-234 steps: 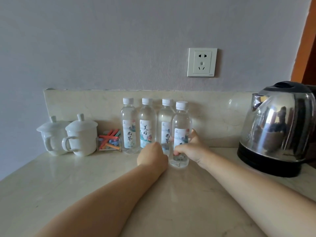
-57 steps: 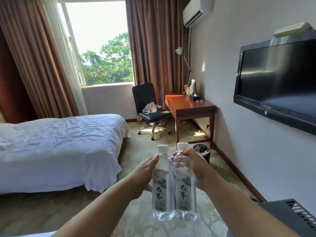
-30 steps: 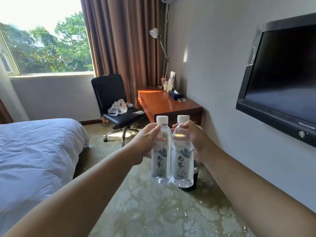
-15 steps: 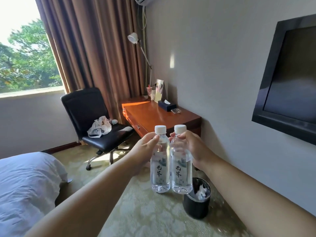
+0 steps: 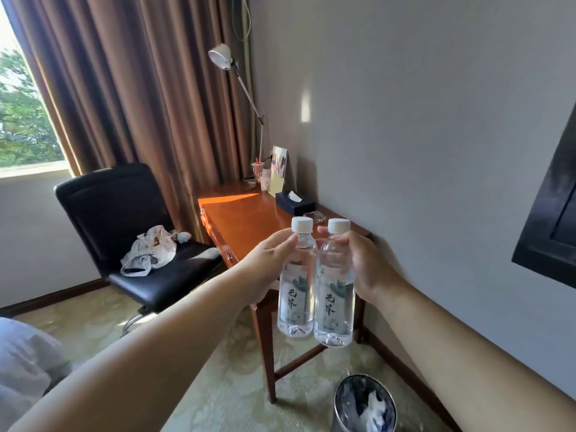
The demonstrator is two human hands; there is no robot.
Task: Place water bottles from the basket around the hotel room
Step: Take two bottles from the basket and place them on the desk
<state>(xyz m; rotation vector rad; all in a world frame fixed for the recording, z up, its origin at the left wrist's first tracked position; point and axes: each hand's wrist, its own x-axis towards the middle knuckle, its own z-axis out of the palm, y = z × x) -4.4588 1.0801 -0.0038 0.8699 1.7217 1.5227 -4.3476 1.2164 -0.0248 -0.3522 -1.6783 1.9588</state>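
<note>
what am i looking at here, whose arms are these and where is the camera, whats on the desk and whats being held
No machine here: the arms belong to a person, and the single camera is worn on their head, looking forward and down. The left hand holds one water bottle and the right hand holds a second water bottle, both upright, capped and side by side in the air. Ahead is a wooden desk against the wall, carrying a tissue box, a desk lamp and some cards and cups at its far end. A black chair stands beside the desk, a bin on the floor.
</note>
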